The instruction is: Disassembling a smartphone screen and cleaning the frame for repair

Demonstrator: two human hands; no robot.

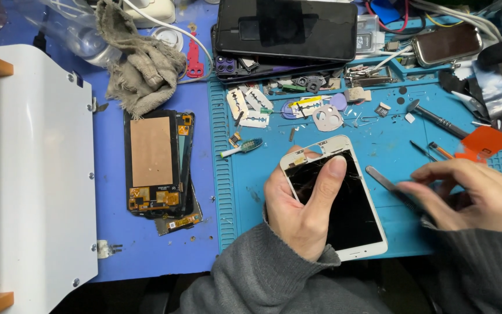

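My left hand [303, 206] grips a white-framed phone screen [352, 218] with cracked black glass, thumb pressed across its upper part, holding it over the blue work mat [379, 145]. My right hand [472, 195] is just right of the screen and holds a thin flat metal pry tool [387, 181], whose tip points toward the screen's right edge without clearly touching it. Both sleeves are grey.
Loose razor blades [248, 107], small parts and a mini brush [242, 148] lie on the mat's far side. A stack of display panels [158, 166] sits left, beside a white machine [30, 174]. A grey rag [140, 64], black phones [286, 29], tweezers and an orange card [483, 142] crowd the back and right.
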